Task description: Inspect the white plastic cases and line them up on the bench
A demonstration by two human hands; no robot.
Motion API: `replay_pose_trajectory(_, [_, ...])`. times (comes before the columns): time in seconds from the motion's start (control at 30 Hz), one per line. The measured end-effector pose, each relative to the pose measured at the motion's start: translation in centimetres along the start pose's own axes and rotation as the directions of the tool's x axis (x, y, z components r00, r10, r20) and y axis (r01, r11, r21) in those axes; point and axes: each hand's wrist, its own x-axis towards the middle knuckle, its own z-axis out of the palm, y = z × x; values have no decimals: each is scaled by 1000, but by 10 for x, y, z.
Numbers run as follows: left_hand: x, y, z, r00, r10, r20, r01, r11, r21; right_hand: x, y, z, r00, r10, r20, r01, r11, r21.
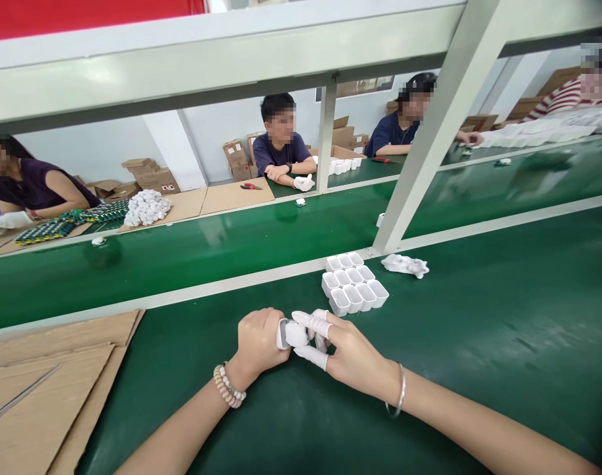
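My left hand (262, 340) is closed around a white plastic housing (281, 334), its open end facing right. At that opening sits a rounded white piece (297, 334), which the fingers of my right hand (333, 340) touch from the right. White finger cots cover several of those fingers. Beyond my hands, several open white cups (355, 290) stand in rows on the green table (459, 316). A crumpled white glove (405, 266) lies to the right of the cups.
Flat cardboard (83, 382) covers the left of the table. A slanted metal post (429, 138) and a rail stand beyond the cups. Behind them runs a green conveyor belt (241, 231) with small parts. Several people sit on its far side, near a white pile (146, 208).
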Motion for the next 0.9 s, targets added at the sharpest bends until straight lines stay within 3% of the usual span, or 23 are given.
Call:
replay_pose_trajectory(0.3, [0, 0, 2, 1000, 15, -27, -15, 1000, -3, 0, 2, 2, 999, -37, -10, 37, 999, -2])
replay_pose_trajectory(0.47, [1, -1, 2, 999, 26, -24, -26, 1000, 9, -2, 5, 6, 988, -148, -41, 137, 972, -190])
replay_pose_trajectory(0.73, [1, 0, -2, 997, 74, -8, -74, 997, 23, -3, 5, 8, 982, -175, -70, 151, 953, -263])
replay_pose_trajectory(0.9, [3, 3, -2, 1000, 1, 0, -1, 999, -33, -1, 4, 7, 962, -228, -152, 169, 930, -325])
